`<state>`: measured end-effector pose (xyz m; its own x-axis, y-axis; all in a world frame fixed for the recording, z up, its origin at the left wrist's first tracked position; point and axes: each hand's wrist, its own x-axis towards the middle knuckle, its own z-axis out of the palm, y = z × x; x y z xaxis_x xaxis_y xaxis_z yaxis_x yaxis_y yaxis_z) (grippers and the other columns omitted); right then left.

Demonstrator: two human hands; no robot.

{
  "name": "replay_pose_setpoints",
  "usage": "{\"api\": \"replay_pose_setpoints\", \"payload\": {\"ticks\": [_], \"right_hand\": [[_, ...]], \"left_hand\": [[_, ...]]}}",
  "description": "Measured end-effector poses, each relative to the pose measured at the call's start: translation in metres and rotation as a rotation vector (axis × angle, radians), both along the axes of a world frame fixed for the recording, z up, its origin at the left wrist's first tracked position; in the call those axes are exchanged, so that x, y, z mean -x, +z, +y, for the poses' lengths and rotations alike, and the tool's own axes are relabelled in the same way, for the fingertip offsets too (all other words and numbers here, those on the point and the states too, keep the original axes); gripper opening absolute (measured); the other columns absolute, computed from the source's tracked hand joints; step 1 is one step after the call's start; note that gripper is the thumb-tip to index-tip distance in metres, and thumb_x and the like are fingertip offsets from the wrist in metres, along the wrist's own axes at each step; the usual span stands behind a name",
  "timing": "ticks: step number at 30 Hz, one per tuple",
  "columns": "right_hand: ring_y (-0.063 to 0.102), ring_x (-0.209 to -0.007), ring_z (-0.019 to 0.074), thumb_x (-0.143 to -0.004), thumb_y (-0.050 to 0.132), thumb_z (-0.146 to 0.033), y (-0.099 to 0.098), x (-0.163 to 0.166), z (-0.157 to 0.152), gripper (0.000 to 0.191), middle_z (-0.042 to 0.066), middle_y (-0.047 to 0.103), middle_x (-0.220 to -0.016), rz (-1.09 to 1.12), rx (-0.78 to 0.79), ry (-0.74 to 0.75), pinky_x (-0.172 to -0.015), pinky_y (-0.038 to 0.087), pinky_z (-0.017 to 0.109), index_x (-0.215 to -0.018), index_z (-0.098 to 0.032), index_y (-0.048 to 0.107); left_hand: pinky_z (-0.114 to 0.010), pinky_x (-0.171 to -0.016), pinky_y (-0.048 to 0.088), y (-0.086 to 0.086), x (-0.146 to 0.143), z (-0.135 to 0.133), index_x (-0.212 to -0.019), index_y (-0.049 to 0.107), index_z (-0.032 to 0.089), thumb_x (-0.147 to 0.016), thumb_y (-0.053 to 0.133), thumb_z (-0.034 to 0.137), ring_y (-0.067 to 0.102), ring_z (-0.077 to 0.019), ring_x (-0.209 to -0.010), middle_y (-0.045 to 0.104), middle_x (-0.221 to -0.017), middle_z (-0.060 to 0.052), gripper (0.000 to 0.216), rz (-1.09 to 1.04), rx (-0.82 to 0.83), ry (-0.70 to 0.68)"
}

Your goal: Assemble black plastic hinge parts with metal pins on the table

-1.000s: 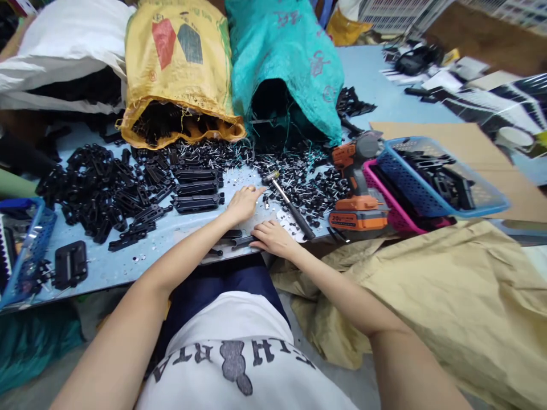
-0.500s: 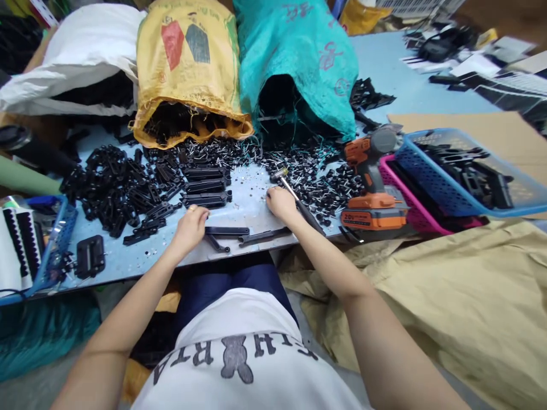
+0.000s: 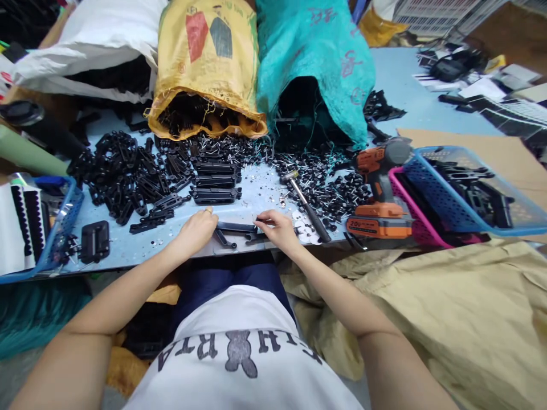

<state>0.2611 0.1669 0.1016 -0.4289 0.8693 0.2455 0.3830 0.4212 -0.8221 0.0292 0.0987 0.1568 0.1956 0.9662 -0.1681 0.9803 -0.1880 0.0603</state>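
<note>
My left hand (image 3: 199,230) is closed at the left end of a long black plastic arm (image 3: 236,227) lying near the table's front edge. A shorter black piece (image 3: 225,239) angles out beneath that arm. Over the arm's right end, my right hand (image 3: 277,229) pinches a small dark pin, only partly visible between the fingertips. Another black part (image 3: 254,237) lies partly under the right hand. To the right rests a hammer (image 3: 308,209) with a dark handle. Several assembled black arms (image 3: 217,195) are lined up just behind my left hand.
Loose pins (image 3: 329,191) are heaped at the back right, and black links (image 3: 123,176) at the left. White, yellow (image 3: 209,74) and teal (image 3: 316,51) sacks stand behind. An orange cordless drill (image 3: 382,193), a pink basket (image 3: 412,208) and a blue basket (image 3: 465,219) are on the right.
My right hand has come from beside the hammer's head back to the right end of the black arm, with a small pin in its fingertips. My left hand stays at the left end.
</note>
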Motion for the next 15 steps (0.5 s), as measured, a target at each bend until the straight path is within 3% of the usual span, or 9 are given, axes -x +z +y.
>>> {"api": "replay_pose_setpoints", "payload": {"ticks": [4, 9, 15], "right_hand": [[0.062, -0.086, 0.0189, -0.087, 0.049, -0.036, -0.002, -0.001, -0.005, 0.021, 0.009, 0.065, -0.088, -0.107, -0.186, 0.057, -0.079, 0.052, 0.036, -0.086, -0.019, 0.062], [0.063, -0.089, 0.0185, -0.09, 0.046, -0.037, -0.007, -0.005, -0.011, 0.023, 0.009, 0.066, -0.093, -0.163, -0.244, 0.101, -0.08, 0.052, 0.034, -0.088, -0.021, 0.063], [0.062, -0.092, 0.0175, -0.091, 0.046, -0.033, -0.02, -0.008, -0.016, 0.024, 0.009, 0.067, -0.1, -0.287, -0.358, 0.14, -0.082, 0.051, 0.032, -0.096, -0.02, 0.065]], "left_hand": [[-0.033, -0.071, 0.047, 0.001, -0.004, 0.008, -0.088, 0.06, 0.013, -0.079, 0.032, -0.001, 0.057, -0.0228, -0.082, 0.053, -0.095, -0.014, 0.033, 0.032, -0.005, 0.015], [-0.029, -0.068, 0.045, -0.011, 0.004, 0.014, -0.082, 0.059, 0.015, -0.079, 0.034, 0.0, 0.056, -0.0179, -0.073, 0.052, -0.092, -0.01, 0.03, -0.091, -0.005, 0.0], [-0.032, -0.078, 0.046, -0.046, 0.005, -0.005, -0.095, 0.06, 0.015, -0.091, 0.04, 0.022, 0.057, -0.0204, -0.086, 0.058, -0.092, -0.011, 0.021, -0.285, -0.277, 0.072]]}}
